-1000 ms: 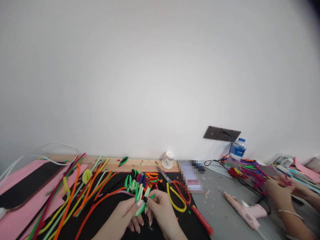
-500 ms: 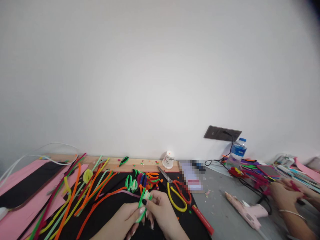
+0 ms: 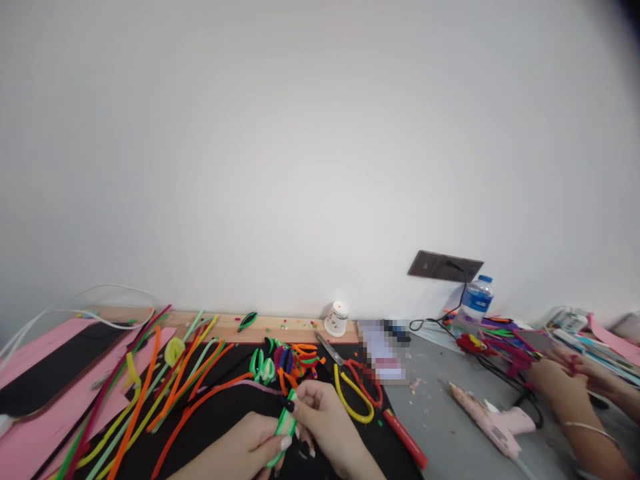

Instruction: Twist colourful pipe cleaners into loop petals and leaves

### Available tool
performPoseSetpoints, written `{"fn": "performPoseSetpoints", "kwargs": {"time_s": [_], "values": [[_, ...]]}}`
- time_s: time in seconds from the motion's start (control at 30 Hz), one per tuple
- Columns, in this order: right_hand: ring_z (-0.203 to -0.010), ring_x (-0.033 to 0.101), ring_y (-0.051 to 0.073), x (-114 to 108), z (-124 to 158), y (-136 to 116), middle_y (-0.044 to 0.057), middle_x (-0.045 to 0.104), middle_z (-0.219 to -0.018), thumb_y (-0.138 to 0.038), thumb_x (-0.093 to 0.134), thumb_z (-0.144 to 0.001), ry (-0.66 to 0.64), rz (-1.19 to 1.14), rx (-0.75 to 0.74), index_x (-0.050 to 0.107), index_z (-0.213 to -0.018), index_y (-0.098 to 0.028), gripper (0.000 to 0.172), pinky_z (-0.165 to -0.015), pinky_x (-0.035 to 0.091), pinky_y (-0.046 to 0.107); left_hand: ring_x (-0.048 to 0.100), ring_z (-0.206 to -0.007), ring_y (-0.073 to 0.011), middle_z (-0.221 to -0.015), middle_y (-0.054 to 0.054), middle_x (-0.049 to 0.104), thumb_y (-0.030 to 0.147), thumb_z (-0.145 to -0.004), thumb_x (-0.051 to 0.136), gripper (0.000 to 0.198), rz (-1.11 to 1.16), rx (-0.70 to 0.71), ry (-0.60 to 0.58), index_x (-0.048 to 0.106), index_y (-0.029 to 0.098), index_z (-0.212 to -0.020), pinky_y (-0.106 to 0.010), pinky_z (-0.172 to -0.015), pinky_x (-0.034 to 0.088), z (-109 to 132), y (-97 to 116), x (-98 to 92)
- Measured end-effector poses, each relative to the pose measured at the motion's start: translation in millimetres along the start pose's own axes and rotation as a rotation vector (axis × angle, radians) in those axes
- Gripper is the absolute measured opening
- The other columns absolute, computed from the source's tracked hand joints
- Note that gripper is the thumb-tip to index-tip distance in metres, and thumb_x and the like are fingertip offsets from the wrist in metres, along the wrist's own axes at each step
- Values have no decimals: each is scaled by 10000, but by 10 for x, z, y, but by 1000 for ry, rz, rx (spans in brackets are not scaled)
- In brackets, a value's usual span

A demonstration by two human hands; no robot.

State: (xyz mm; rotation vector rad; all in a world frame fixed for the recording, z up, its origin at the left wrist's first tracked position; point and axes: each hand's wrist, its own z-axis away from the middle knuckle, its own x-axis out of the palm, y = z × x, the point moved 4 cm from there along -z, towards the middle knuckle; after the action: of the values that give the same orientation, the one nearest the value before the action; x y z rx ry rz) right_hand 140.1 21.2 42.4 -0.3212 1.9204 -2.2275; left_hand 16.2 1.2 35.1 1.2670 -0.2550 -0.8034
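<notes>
Two hands, both mine, meet low in the head view over the black mat [image 3: 220,427]. My left hand [image 3: 247,452] closes from below on the green and white pipe-cleaner bundle [image 3: 285,430], thumb pressed on its lower end. My right hand [image 3: 327,427] pinches its upper end between thumb and forefinger, the other fingers curled under. The bundle stands tilted between the two grips, just above the mat. It looks like several folded strands, though it is too small here to count. I judge it very light, fuzzy and not slippery, with a wire core that bends and keeps its shape, so the ends are where to grip it, gently. Loose pipe cleaners [image 3: 165,383] lie to my left and scissors [image 3: 353,393] just to my right. A pink glue gun [image 3: 493,423] lies farther off, near a co-worker's hands [image 3: 563,387].
</notes>
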Motion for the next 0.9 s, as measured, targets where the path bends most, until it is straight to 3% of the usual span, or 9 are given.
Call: {"fn": "performPoseSetpoints", "kwargs": {"time_s": [0.3, 0.6, 0.77, 0.9], "values": [[-267, 273, 27, -16, 20, -44, -98, 434, -390, -215, 547, -692, 13, 89, 24, 492, -673, -157, 83, -262, 174, 135, 398, -351, -83, -399, 80, 418, 427, -828, 377, 324, -136, 46, -23, 481, 182, -642, -173, -377, 273, 42, 58, -45], [-285, 291, 36, -4, 10, -29, -115, 384, -398, -143, 490, -679, 29, 72, 12, 473, -696, -173, 38, -273, 167, 133, 428, -365, -85, -413, 70, 448, 367, -833, 358, 298, -187, 67, -6, 486, 172, -647, -176, -390, 285, 33, 8, -49], [-285, 265, 26, -7, -2, -6, -105, 426, -444, -123, 483, -673, 28, 71, -7, 485, -722, -169, 68, -268, 183, 131, 427, -353, -90, -402, 69, 439, 383, -823, 364, 300, -183, 39, 0, 482, 175, -644, -175, -374, 285, 23, -6, -41], [-288, 348, 31, -32, -31, 43, -89, 448, -498, -169, 539, -664, 56, 23, -32, 498, -703, -155, 58, -270, 256, 138, 423, -341, -93, -394, 77, 407, 395, -820, 347, 295, -151, 14, 10, 471, 179, -662, -170, -361, 287, -8, -57, -30]]}}
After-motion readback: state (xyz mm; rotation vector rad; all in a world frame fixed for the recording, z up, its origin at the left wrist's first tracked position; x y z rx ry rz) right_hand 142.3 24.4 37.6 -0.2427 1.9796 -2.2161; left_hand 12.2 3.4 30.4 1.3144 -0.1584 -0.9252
